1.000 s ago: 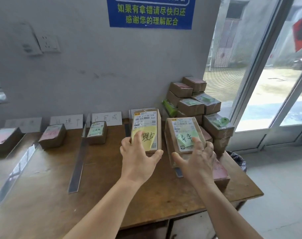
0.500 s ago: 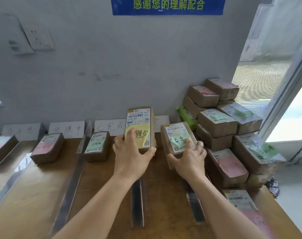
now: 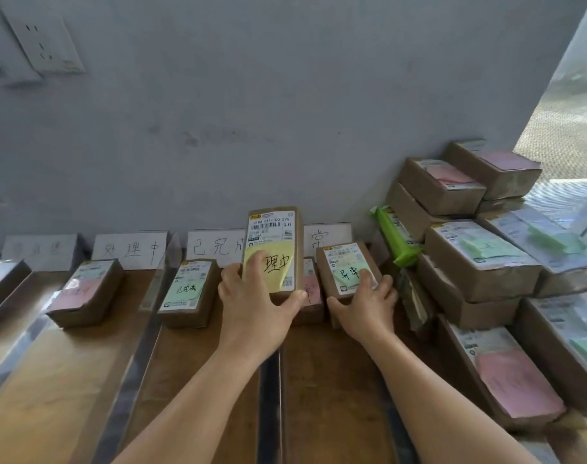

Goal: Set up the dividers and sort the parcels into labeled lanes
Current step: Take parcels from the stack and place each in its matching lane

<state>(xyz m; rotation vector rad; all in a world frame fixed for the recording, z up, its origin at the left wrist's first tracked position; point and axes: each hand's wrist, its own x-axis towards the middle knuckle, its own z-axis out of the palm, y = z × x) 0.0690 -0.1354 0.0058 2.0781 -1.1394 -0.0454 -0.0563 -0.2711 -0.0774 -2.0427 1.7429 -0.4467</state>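
My left hand (image 3: 257,304) grips a brown parcel with a yellow note (image 3: 274,249), held tilted up above the table in front of the wall labels. My right hand (image 3: 365,304) grips a brown parcel with a green note (image 3: 344,267), low in the rightmost lane, beside a parcel with a pink note (image 3: 310,289) that lies there, partly hidden. Metal strip dividers (image 3: 268,396) run from the wall toward me and split the wooden table (image 3: 191,363) into lanes. White paper labels (image 3: 129,251) stand against the wall at each lane's head.
A parcel with a green note (image 3: 185,289) lies in the third lane and one with a pink note (image 3: 81,291) in the second. A tall pile of brown parcels (image 3: 469,259) fills the table's right side. A wall socket (image 3: 46,45) is at upper left.
Both hands have carried their parcels forward toward the wall. The green-note parcel has come down into the rightmost lane; the view has closed in on the lanes.
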